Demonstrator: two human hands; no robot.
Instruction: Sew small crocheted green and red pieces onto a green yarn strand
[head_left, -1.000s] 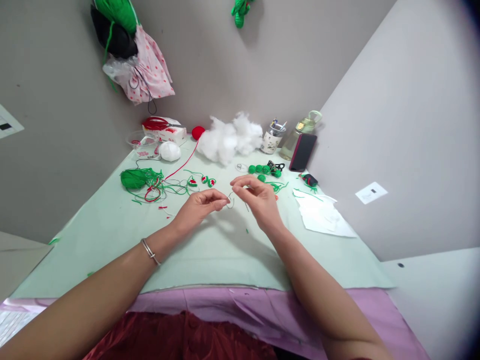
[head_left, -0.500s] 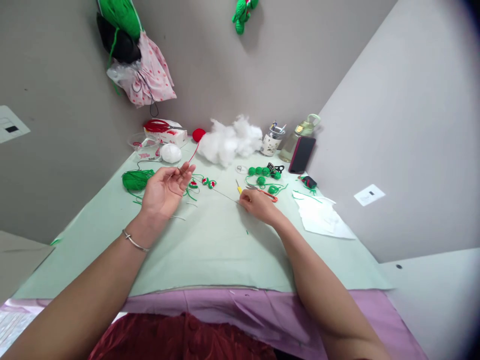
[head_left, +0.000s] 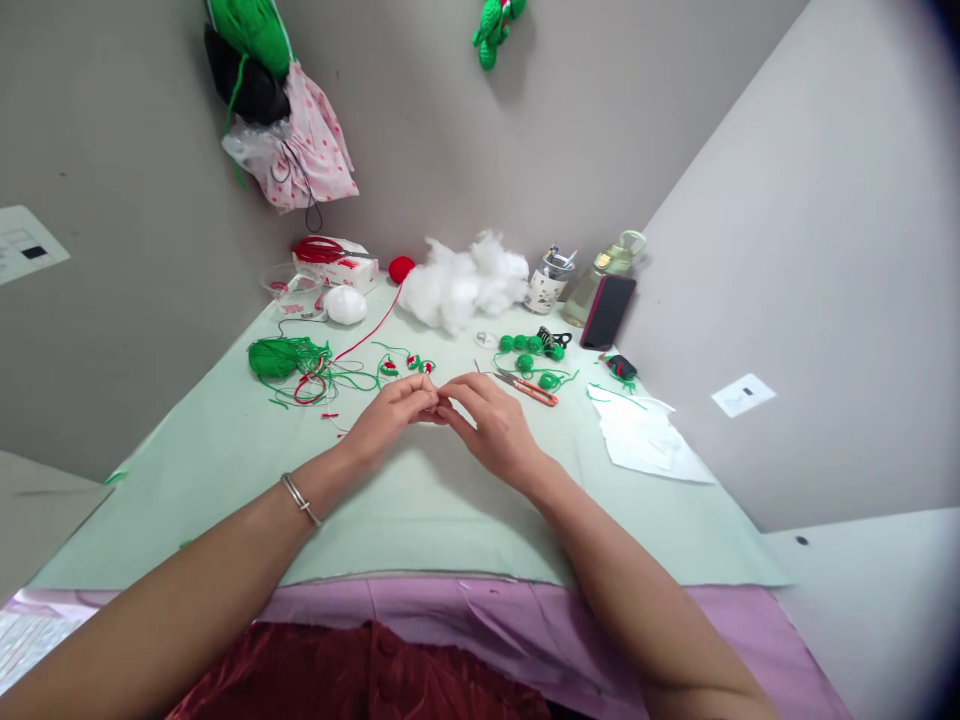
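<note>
My left hand (head_left: pixel 403 408) and my right hand (head_left: pixel 484 418) meet above the middle of the table, fingertips pinched together. Whatever lies between them is too small or hidden to make out. Just behind the left fingers are small green crocheted pieces with red and white centres (head_left: pixel 389 367). Beyond my right hand rest orange-handled thread snips (head_left: pixel 536 391) and the thin metal tip of a tool (head_left: pixel 477 366), its lower part hidden by the hand. Loose green and red yarn strands (head_left: pixel 319 383) lie left of my left hand, beside a green yarn skein (head_left: pixel 273 357).
Behind stand white stuffing (head_left: pixel 461 285), a red yarn ball (head_left: pixel 401 269), a white yarn ball (head_left: pixel 346 305), red scissors (head_left: pixel 322 250) on a box, a pen cup (head_left: pixel 546 286), a bottle (head_left: pixel 592 292) and a phone (head_left: pixel 608 312). Green crocheted balls (head_left: pixel 525 363) and white paper (head_left: pixel 637 435) lie right.
My left hand has turned over and come right and down to meet my right hand. The strand that stretched to the right fingers no longer shows; the red yarn now trails on the table.
</note>
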